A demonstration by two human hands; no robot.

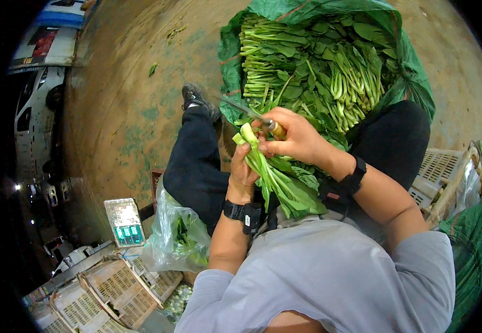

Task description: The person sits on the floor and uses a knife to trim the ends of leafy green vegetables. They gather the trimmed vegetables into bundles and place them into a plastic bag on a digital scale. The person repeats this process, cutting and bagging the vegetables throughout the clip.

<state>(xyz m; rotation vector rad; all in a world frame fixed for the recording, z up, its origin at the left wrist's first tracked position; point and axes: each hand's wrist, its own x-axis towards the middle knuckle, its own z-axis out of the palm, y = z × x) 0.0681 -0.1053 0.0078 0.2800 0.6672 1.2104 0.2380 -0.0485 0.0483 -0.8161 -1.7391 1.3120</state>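
My left hand (243, 166) grips a leafy green vegetable (272, 179) by its thick pale stems, whose cut ends point up and away from me while the leaves hang towards my lap. In my right hand (293, 135) is a knife, its wooden handle (277, 130) held in the curled fingers and its narrow blade (236, 105) pointing to the upper left. The thumb and fingertips of that hand touch the stems. Just beyond my hands a large green woven sack (230, 70) lies open, filled with leafy greens (291, 58) stacked in bunches with stems showing.
A clear plastic bag (157, 237) of greens stands left of my leg, beside a lit digital scale display (125, 224). Plastic crates (112, 287) lie at lower left; another crate (438, 170) and a green sack (474, 245) are on the right. Vehicles (37, 120) stand far left.
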